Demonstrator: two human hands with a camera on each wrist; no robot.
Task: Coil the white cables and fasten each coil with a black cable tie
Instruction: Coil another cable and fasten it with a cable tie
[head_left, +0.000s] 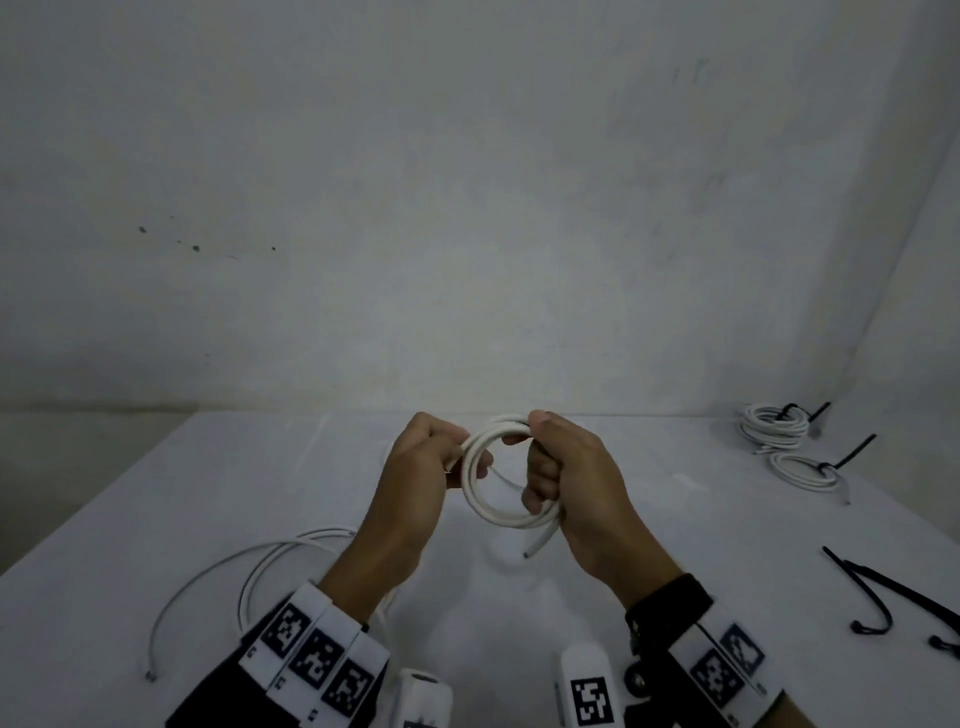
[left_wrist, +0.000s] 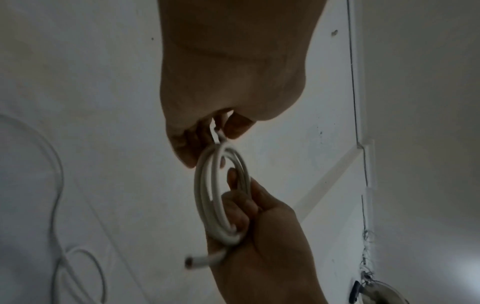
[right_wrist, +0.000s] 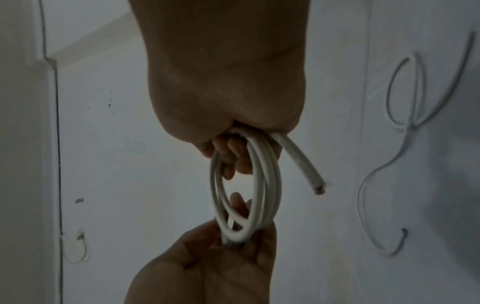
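Observation:
A white cable coil (head_left: 496, 480) of several loops hangs in the air above the table, held upright between both hands. My left hand (head_left: 427, 457) pinches its left side (left_wrist: 221, 142), where one cable end sits between thumb and fingers. My right hand (head_left: 558, 467) is curled round the right side (right_wrist: 249, 142), its fingers through the ring. The other cut end (head_left: 537, 545) sticks out below the right hand (right_wrist: 309, 172). No black tie is on this coil.
Two loose white cables (head_left: 249, 571) lie on the white table (head_left: 675, 530) at the front left. Two tied coils (head_left: 776, 423) (head_left: 805, 467) with black ties sit at the back right. Loose black cable ties (head_left: 893, 597) lie at the right edge. A wall stands behind.

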